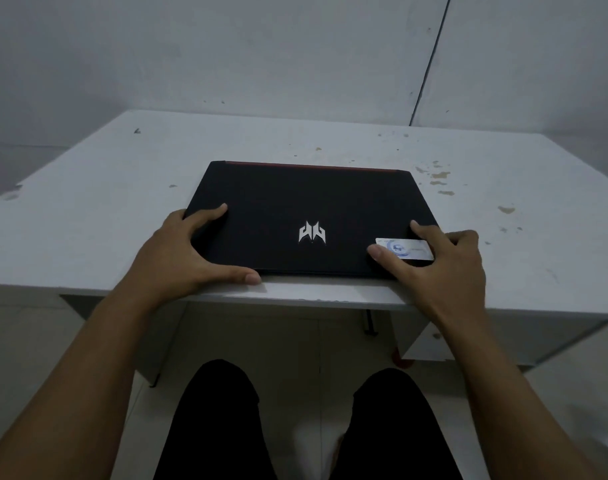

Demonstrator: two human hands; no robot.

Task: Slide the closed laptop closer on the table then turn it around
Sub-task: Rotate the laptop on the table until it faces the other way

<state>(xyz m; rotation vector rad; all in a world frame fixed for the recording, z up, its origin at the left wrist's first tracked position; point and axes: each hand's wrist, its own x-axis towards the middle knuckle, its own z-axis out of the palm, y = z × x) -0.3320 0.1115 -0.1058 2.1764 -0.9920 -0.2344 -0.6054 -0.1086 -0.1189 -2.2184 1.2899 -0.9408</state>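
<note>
A closed black laptop (306, 202) with a silver logo and a red strip along its far edge lies flat on the white table (122, 188), close to the near edge. My left hand (184, 251) grips its near left corner, thumb along the front edge and fingers over the left side. My right hand (444, 261) holds the near right corner, with thumb and forefinger resting on the lid beside a white sticker (408, 249).
The table top is worn, with chipped paint patches at the right (441, 183). Grey walls stand close behind it. My legs in black trousers (226, 420) are below the table's near edge, over a pale tiled floor.
</note>
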